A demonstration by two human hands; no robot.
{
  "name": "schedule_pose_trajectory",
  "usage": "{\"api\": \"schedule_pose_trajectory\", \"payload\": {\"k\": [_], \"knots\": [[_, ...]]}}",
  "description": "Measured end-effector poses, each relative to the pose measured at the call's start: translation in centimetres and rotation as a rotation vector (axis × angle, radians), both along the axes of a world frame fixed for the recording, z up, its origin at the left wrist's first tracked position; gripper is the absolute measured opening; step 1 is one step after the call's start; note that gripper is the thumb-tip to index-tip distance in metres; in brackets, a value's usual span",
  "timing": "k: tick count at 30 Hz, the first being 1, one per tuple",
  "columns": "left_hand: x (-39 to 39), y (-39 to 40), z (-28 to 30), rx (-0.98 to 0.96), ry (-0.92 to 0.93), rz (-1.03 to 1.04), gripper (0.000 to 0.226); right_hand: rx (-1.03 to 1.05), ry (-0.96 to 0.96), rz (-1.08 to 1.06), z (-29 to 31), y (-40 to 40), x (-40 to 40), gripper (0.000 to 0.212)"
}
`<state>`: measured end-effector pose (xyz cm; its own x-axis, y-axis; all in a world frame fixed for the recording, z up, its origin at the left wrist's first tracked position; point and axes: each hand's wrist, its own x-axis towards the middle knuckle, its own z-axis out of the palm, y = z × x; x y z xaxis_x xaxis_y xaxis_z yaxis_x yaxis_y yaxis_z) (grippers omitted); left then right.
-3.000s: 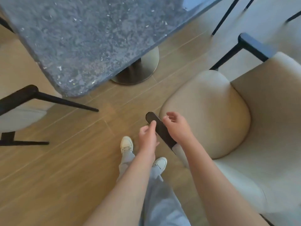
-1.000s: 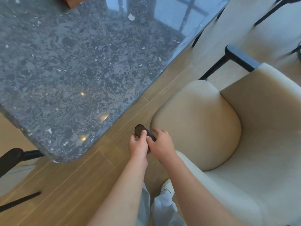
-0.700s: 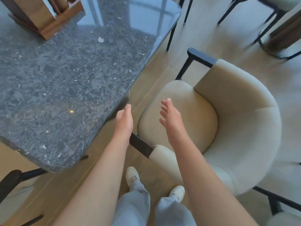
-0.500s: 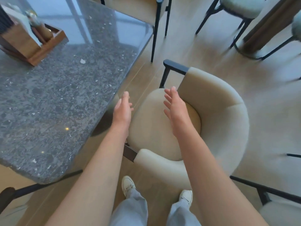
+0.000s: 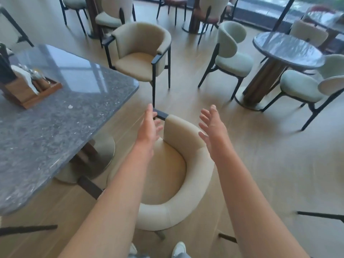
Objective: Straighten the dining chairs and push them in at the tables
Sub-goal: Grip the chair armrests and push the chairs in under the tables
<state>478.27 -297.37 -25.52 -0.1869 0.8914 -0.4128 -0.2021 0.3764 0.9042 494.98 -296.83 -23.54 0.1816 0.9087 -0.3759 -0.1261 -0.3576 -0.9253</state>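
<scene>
Wood floor (image 5: 260, 155) lies open beside the table edge (image 5: 104, 125); both hands, left (image 5: 149, 127) and right (image 5: 212, 131), hover spread and empty above the cream chair (image 5: 186, 164).

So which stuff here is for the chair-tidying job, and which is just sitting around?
For the job:
- cream armchair below the hands
- grey stone table beside it
- second cream armchair at the table's far end
- left hand and right hand, both open, holding nothing

Just sitting around:
- wooden caddy on the table
- round table with pale green chairs
</scene>
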Motion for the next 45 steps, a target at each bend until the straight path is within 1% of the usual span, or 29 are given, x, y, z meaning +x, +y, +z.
{"api": "schedule_pose_trajectory", "payload": {"k": [3, 6, 10, 14, 20, 24, 28, 29, 33, 36, 39, 45], "knots": [[1.2, 1.2, 2.5, 0.102, 0.077, -0.003, 0.064, 0.085, 0.066, -0.068, 2.9, 0.5, 2.1, 0.055], [1.1, 2.7, 3.9, 0.197, 0.162, -0.026, 0.067, 0.167, 0.077, -0.090, 4.4, 0.7, 2.9, 0.055], [1.2, 3.7, 4.2, 0.237, 0.099, -0.019, 0.069, 0.148, 0.086, -0.058, 3.8, 1.0, 3.3, 0.057], [2.9, 4.9, 3.8, 0.202, 0.095, 0.006, 0.072, 0.115, 0.106, -0.031, 3.2, 3.1, 4.7, 0.058], [5.9, 10.4, 2.1, 0.141, 0.173, 0.072, 0.074, 0.116, 0.151, -0.033, 1.5, 11.0, 9.5, 0.057], [10.8, 16.1, 1.1, 0.143, 0.177, 0.110, 0.078, 0.087, 0.159, 0.073, -0.8, 18.1, 14.3, 0.057], [17.0, 22.4, 0.7, 0.118, 0.207, 0.151, 0.093, 0.041, 0.140, 0.222, -1.5, 26.0, 20.3, 0.055], [18.6, 23.9, 0.6, 0.106, 0.199, 0.177, 0.093, 0.030, 0.141, 0.251, -1.4, 27.9, 22.0, 0.055], [22.4, 28.0, 0.2, 0.080, 0.131, 0.326, 0.072, 0.011, 0.120, 0.360, -1.7, 34.0, 25.7, 0.056], [22.9, 29.3, -0.5, 0.032, 0.073, 0.453, 0.068, -0.020, 0.093, 0.456, -2.1, 37.3, 25.5, 0.056], [21.8, 30.1, -0.9, -0.003, 0.034, 0.561, 0.068, -0.049, 0.097, 0.537, -2.7, 39.2, 23.5, 0.056], [18.3, 30.7, -2.3, -0.033, 0.043, 0.716, 0.061, -0.076, 0.059, 0.772, -3.8, 41.5, 17.0, 0.049]]}}
